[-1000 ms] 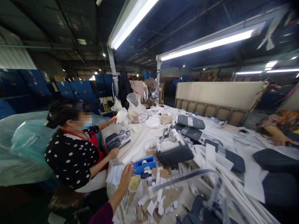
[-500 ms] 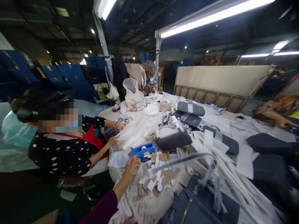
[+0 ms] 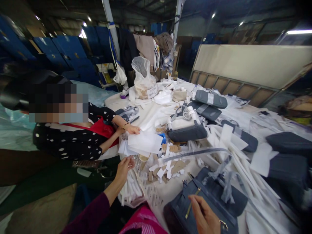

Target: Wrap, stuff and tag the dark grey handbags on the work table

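Observation:
My left hand (image 3: 124, 167) is over the near left table edge, fingers loosely bent and apart, with nothing visible in it. Close by are a roll of tape (image 3: 143, 158) and a bundle of white strips (image 3: 131, 188). My right hand (image 3: 204, 216) is at the bottom, loosely open over a dark grey handbag (image 3: 209, 195) with a gold zip; whether it touches the bag I cannot tell. White and brown paper scraps (image 3: 168, 169) lie between my hands. A blue tape dispenser (image 3: 162, 138) is mostly hidden behind white sheets (image 3: 146, 142).
A co-worker in a dotted sleeve (image 3: 99, 112) sits at the left, a hand (image 3: 133, 129) on the white sheets. More wrapped grey bags (image 3: 188, 132) and long white strips (image 3: 240, 162) cover the right. A clear plastic sack (image 3: 143, 81) stands at the back.
My view has tipped down. My left hand has drawn back from the blue dispenser toward the table edge. My right hand has come into view. The co-worker has brought white sheets over the dispenser.

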Available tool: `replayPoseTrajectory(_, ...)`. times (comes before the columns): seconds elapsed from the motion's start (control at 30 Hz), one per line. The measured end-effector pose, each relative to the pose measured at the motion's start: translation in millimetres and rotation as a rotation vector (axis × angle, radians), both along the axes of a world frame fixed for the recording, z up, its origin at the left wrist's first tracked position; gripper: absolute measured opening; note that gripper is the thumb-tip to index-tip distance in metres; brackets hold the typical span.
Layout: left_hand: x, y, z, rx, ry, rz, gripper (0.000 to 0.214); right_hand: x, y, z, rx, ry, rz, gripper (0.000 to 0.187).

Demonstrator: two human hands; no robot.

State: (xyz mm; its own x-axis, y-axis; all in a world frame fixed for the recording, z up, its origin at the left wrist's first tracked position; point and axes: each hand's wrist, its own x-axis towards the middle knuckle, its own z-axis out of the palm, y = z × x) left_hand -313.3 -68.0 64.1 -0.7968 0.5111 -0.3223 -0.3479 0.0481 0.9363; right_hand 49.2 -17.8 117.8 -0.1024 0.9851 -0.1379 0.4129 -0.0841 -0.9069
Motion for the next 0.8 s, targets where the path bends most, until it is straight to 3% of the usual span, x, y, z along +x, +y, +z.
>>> replayPoseTrajectory(0.17,0.9,-14.0,7.2,0.017,-0.039,-0.013,0.052,-95.0,21.7,-4.6,-0.265,0.236,0.243,0.038)
replayPoseTrajectory(0.3,-9.2,-18.5,22.3,-0.014,0.140,0.017,0.047,-148.6,29.5,-20.4,-0.503,0.398,0.219,0.043)
replayPoseTrajectory(0.43,-18.2,2.7,40.2,-0.109,0.166,-0.041,0.046,-184.0,43.3,-23.5,-0.615,0.489,0.194,0.047)
replayPoseTrajectory(0.6,-17.7,53.9,45.2,-0.152,0.036,-0.202,0.047,-199.2,76.3,-15.7,-0.537,0.522,0.149,0.034)
replayPoseTrajectory(0.8,-0.4,88.8,25.8,-0.121,-0.065,-0.235,0.040,-166.5,111.6,-13.0,-0.467,0.486,0.034,0.033)
